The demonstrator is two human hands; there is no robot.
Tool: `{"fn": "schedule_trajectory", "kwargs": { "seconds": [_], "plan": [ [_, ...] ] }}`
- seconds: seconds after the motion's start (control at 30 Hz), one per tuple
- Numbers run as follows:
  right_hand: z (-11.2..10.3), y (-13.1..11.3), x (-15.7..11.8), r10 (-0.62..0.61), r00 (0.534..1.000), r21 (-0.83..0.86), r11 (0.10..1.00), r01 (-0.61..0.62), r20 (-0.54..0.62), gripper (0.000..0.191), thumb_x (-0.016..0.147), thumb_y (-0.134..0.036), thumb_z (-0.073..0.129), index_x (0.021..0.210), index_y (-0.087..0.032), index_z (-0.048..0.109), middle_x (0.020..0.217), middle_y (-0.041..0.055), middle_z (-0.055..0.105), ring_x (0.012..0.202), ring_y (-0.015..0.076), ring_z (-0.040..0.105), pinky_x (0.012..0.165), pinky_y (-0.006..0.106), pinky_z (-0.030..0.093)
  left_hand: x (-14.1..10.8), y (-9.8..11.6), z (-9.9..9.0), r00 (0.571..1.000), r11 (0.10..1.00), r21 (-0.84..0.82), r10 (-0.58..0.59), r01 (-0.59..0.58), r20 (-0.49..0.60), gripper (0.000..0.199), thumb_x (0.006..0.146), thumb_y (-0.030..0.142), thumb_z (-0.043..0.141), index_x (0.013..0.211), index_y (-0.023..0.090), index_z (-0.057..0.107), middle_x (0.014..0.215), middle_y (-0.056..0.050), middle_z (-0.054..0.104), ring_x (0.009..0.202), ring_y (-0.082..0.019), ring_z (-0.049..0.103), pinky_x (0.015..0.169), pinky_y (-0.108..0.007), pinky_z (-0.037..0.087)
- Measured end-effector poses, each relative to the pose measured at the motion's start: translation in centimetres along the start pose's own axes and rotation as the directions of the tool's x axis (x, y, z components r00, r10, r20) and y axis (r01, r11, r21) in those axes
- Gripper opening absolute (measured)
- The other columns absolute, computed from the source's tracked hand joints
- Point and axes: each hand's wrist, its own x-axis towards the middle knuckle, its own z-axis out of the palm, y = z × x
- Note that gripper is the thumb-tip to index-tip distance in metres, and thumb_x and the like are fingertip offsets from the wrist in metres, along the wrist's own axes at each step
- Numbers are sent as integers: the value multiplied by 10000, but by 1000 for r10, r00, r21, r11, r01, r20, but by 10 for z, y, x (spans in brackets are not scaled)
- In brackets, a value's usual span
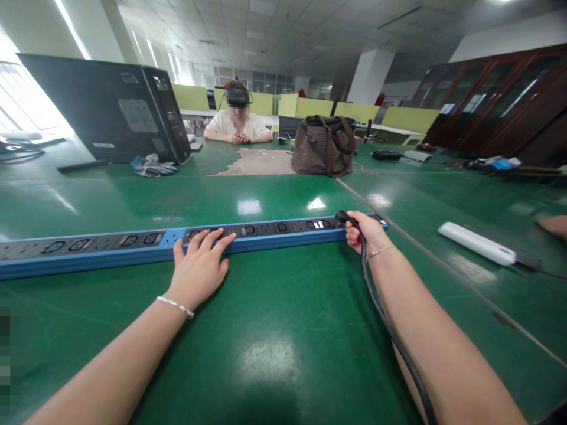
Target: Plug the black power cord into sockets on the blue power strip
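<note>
A long blue power strip [261, 244] with black sockets lies across the green table. My left hand [201, 262] rests on its middle, fingers spread over the sockets and near edge. Towards the strip's right end, my right hand [367, 231] grips a black power plug [342, 217]. The plug is at the socket face; how far it sits in a socket is hidden. From it a thick black cord [376, 301] runs down along my right forearm to the bottom edge of the view.
A white power strip [476, 243] lies at the right, near another person's hand [553, 225]. Further back are a black computer case [133, 115], work gloves [153, 166] and a brown bag [321, 147]. A person in a headset [238, 121] sits across the table.
</note>
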Motion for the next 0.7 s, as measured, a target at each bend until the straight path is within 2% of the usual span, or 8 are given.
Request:
{"fn": "schedule_trajectory", "kwargs": {
  "seconds": [0.23, 0.5, 0.7],
  "plan": [
    [0, 1, -5, 100, 994, 69, 993, -97, -37, 385, 918, -341, 385, 568, -180, 393, 311, -83, 279, 267, 26, 273, 293, 125, 193, 0, -1, 0, 1000, 1000, -2, 0, 0, 4, 485, 843, 299, 403, 1325, 337, 438, 1412, -18, 445, 1283, -283, 360, 1032, -606, 204],
    [-2, 1, -1, 157, 987, 9, 988, -157, -22, 390, 908, -365, 401, 564, -181, 394, 306, -84, 272, 266, 30, 275, 285, 120, 192, -1, -1, 1, 1000, 1000, 3, 6, -6, 3, 493, 840, 305, 410, 1331, 324, 435, 1415, -24, 442, 1284, -288, 363, 1031, -614, 209],
    [-3, 0, 0, 158, 987, -51, 986, -158, -9, 405, 909, -376, 383, 551, -187, 378, 307, -82, 268, 262, 32, 263, 285, 132, 176, -1, -1, 0, 1000, 1000, -1, 0, 0, 11, 503, 837, 309, 410, 1339, 326, 428, 1421, -26, 434, 1287, -292, 358, 1038, -613, 209]
  ]
}}
